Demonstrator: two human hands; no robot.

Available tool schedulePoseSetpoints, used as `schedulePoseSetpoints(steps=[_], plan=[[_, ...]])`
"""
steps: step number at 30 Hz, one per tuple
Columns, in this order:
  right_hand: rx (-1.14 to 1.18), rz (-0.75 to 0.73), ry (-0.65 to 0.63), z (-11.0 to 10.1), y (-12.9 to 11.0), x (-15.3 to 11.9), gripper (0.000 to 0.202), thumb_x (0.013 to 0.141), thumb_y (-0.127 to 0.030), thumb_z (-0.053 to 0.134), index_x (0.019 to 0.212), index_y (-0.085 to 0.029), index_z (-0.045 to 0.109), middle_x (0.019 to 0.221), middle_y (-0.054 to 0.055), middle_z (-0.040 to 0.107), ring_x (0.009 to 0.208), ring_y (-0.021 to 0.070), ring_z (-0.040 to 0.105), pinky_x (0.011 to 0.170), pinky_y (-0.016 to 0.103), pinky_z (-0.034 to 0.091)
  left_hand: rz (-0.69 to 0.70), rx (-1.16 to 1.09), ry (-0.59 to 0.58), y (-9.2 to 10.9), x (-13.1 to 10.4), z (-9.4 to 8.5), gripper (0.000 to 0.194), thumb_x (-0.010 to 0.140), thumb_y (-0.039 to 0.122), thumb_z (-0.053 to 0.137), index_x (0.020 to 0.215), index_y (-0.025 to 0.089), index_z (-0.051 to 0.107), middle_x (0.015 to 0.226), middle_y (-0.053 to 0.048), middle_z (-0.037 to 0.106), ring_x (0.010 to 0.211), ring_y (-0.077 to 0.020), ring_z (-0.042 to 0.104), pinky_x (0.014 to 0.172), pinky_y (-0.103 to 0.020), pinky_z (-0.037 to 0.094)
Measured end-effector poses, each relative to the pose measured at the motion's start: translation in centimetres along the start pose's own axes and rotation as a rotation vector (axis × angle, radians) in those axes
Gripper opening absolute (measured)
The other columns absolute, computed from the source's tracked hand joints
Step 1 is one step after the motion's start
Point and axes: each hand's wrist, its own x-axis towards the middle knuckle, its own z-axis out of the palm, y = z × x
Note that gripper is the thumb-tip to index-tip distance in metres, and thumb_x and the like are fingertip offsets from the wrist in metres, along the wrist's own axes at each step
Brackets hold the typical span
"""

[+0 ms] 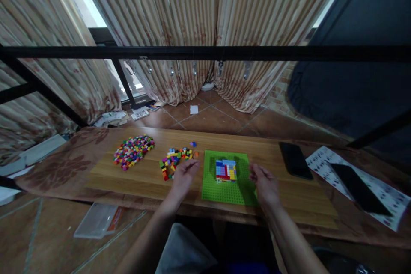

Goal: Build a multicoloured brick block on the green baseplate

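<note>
A green baseplate (212, 190) lies on the wooden board. On it stands a low block of toy bricks (226, 171) in blue, purple, red, white and yellow. My left hand (184, 175) is just left of the plate, beside a small pile of larger toy bricks (173, 160). Its fingertips are pressed together; anything between them is too small to make out. At the plate's right edge is my right hand (266, 184), its fingers curled in toward the thumb. I cannot make out anything in it.
A heap of small multicoloured bricks (133, 150) covers the board's far left. Two dark phone-like slabs (295, 159) and a printed sheet (324, 158) lie on the right. A black rail (205, 53) crosses beyond the board. On the floor is a clear plastic box (96, 220).
</note>
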Motion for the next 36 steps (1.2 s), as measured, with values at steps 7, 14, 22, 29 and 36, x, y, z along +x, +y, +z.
schedulePoseSetpoints(steps=[7,14,22,29,36], plan=[[-0.257,-0.254,-0.199,3.0,-1.4,-4.4,0.032,0.077,-0.048,0.063,0.086,-0.019,0.071,0.081,0.005,0.071,0.072,0.0176,0.062,0.069,0.031,0.049,-0.012,0.223,0.072,-1.9,-4.1,-5.4,0.021,0.08,0.032,0.059,0.087,0.017,0.072,0.086,-0.004,0.073,0.082,-0.0179,0.066,0.079,-0.028,0.05],[-0.638,-0.551,-0.652,8.2,-1.3,-8.9,0.023,0.089,-0.03,0.049,0.097,-0.022,0.069,0.092,0.005,0.067,0.08,0.0177,0.063,0.075,0.031,0.048,-0.044,0.337,0.146,-2.2,-4.9,-7.3,0.023,0.081,0.031,0.057,0.091,0.017,0.072,0.085,-0.004,0.073,0.078,-0.0178,0.066,0.073,-0.027,0.051],[-0.851,-0.659,-0.669,10.5,1.4,-9.2,0.025,0.086,-0.017,0.044,0.097,-0.02,0.066,0.094,0.007,0.066,0.088,0.0214,0.062,0.081,0.035,0.048,-0.011,0.4,0.111,-3.0,-5.1,-7.8,0.02,0.082,0.027,0.056,0.093,0.02,0.071,0.092,-0.003,0.073,0.085,-0.0184,0.067,0.083,-0.03,0.052],[-1.006,-0.714,-0.576,11.4,2.4,-8.3,0.026,0.085,-0.016,0.045,0.104,-0.018,0.063,0.1,0.01,0.063,0.092,0.0236,0.061,0.084,0.036,0.048,0.041,0.434,0.105,-2.8,-5.1,-7.7,0.017,0.082,0.023,0.056,0.091,0.023,0.071,0.095,-0.002,0.073,0.089,-0.018,0.067,0.089,-0.032,0.051],[-1.133,-0.745,-0.508,13.6,2.8,-7.7,0.014,0.084,-0.016,0.052,0.093,-0.02,0.061,0.092,0.009,0.061,0.08,0.0216,0.061,0.071,0.032,0.046,0.057,0.439,0.093,-3.0,-5.0,-7.8,0.017,0.082,0.023,0.056,0.091,0.023,0.071,0.093,-0.003,0.073,0.088,-0.0181,0.067,0.087,-0.031,0.052]])
